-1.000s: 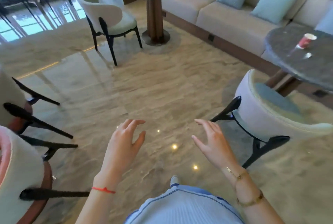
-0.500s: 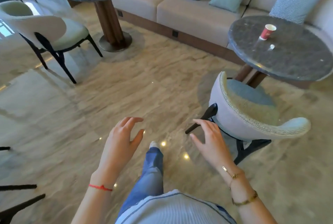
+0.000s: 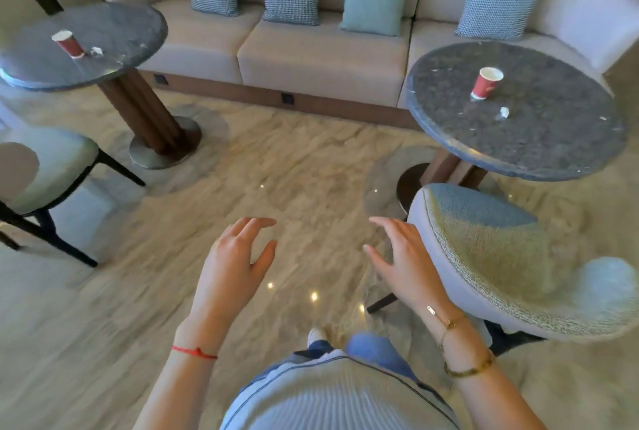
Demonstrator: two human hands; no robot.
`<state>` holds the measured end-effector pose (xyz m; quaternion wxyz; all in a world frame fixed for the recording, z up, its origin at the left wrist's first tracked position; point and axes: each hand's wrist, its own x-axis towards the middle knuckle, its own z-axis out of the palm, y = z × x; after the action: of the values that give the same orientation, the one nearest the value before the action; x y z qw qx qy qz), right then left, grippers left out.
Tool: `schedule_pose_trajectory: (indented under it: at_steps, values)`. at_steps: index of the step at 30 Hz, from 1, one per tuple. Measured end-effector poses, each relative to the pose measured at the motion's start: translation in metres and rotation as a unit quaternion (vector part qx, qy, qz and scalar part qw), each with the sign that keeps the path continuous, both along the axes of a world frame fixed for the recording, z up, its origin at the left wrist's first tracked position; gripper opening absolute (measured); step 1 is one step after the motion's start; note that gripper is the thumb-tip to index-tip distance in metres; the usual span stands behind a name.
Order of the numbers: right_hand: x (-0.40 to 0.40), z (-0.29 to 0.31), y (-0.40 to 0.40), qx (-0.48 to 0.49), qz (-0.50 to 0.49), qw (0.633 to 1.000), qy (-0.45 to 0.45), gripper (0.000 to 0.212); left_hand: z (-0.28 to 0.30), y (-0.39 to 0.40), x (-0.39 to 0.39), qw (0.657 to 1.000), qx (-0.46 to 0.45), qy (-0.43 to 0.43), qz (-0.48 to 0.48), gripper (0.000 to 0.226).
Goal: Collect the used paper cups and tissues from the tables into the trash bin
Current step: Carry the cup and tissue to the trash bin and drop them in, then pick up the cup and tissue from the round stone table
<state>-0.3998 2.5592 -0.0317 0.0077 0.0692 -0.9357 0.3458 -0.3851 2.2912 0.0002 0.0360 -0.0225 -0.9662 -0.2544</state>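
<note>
Both of your hands are empty right now: the left hand (image 3: pixel 235 256) and the right hand (image 3: pixel 403 258) float in front of you over the floor (image 3: pixel 294 170) with fingers loosely spread, gripping nothing. The nearer job looks like the round table (image 3: pixel 553 153) on your right, where a red paper cup (image 3: pixel 485 83) stands upright and a small crumpled tissue (image 3: pixel 504 112) lies just beside it, on the side toward you. A chair (image 3: pixel 501 256) sits between you and that table, touching or nearly touching your right forearm, so step around its back rather than leaning across it. Once you are at the rim, take the cup around its middle with one hand, gently, since thin paper will likely buckle if squeezed and may hold leftover liquid; keep it upright. Pinch the tissue with the other hand. A second cup (image 3: pixel 67 43) and another tissue (image 3: pixel 96 51) wait on the left table (image 3: pixel 114 25), well apart from the first pair, so leave those for a later trip. No trash bin shows in this view, so find it before you load both hands.
</note>
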Motion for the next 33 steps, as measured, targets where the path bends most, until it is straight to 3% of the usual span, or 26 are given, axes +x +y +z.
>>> schedule_pose_trajectory:
  at_steps: [14,25,33]
  values:
    - [-0.178,-0.028,0.031,0.011,-0.129,0.992,-0.012,0.043,-0.017,0.034,-0.245,0.993,0.007,-0.018,-0.117,0.031]
    - [-0.354,-0.033,0.122,-0.009,-0.228,0.974,-0.017,0.043,-0.017,0.144,-0.461,0.977,0.051,-0.022,-0.205,0.040]
    - [-0.437,-0.031,0.199,0.018,-0.316,0.948,-0.038,0.044,-0.022,0.238,-0.582,0.954,0.047,-0.038,-0.292,0.046]
